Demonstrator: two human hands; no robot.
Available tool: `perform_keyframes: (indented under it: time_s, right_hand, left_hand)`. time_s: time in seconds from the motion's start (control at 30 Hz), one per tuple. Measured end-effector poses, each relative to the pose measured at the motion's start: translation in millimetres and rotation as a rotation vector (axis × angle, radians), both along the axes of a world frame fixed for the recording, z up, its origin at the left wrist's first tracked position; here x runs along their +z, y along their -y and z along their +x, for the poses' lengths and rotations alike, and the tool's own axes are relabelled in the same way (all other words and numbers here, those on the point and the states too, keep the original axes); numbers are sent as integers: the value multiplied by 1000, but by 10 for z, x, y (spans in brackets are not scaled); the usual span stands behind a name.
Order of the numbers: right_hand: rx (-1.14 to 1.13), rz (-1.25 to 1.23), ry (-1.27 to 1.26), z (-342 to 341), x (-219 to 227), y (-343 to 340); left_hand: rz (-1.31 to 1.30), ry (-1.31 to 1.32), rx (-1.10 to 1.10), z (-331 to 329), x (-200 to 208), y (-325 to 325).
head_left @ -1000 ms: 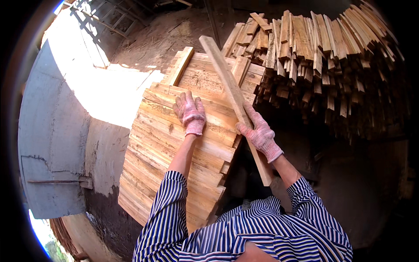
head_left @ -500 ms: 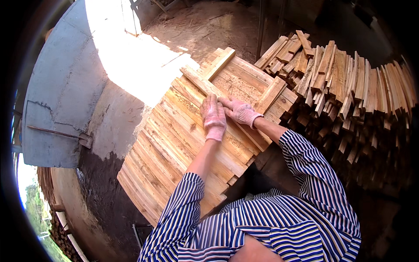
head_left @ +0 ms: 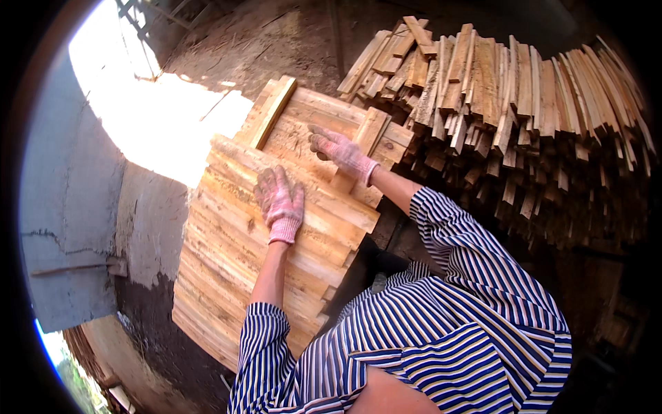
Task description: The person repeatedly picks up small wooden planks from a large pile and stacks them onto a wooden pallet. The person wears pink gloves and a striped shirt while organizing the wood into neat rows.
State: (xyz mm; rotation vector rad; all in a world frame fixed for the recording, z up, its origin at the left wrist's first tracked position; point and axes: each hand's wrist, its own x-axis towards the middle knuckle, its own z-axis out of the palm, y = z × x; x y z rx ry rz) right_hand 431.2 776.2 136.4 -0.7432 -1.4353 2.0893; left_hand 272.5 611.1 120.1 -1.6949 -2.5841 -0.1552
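My left hand (head_left: 279,199), in a dirty pink knit glove, lies flat with fingers apart on a layer of wooden planks (head_left: 241,234) set side by side. To its right, my gloved right hand (head_left: 343,152) is open, fingers stretched out and slightly bent, over the sawdust-strewn lower layer (head_left: 296,138). Whether it touches the wood I cannot tell. Two short crosspieces lie on that lower layer: one stick (head_left: 274,110) at the far end, and another stick (head_left: 369,134) beside my right hand, partly hidden by it. Neither hand grips anything.
A large stack of cut wooden sticks (head_left: 476,83) stands at the right, its ends jutting unevenly toward me. On the left is a cracked grey concrete wall (head_left: 69,228), with a thin-handled tool (head_left: 76,268) against it. Bright sunlight falls on the floor beyond the planks.
My hands were close together on the edge plank; they have moved apart, the right one away from that plank. That plank now lies closer against its neighbours. The whole view has shifted.
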Motion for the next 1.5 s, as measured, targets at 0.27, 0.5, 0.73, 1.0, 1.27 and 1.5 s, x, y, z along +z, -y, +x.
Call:
perform_keyframes:
  time_s: [0.27,0.5,0.73,1.0,1.27,1.5]
  right_hand:
    - [-926,-377,113,1085,-523,881]
    - [-597,-253,687,1040,-638,1015]
    - [-727,428,1260,2296,-199,-254]
    - [-850,-97,1513,4081,-472,-1731]
    - [-822,-447,64,4640,392,-1766]
    - [-996,358,831,4641,-319,-1837]
  left_hand:
    - [-86,-57,-248,51,76,1]
    - [-102,42,-210,206,211,-106]
    - [-83,78,-171,116,136,-20]
    - [-88,129,-194,223,220,-138]
    - [-180,106,-135,338,382,-87]
    - [-240,80,-260,453,597,-470]
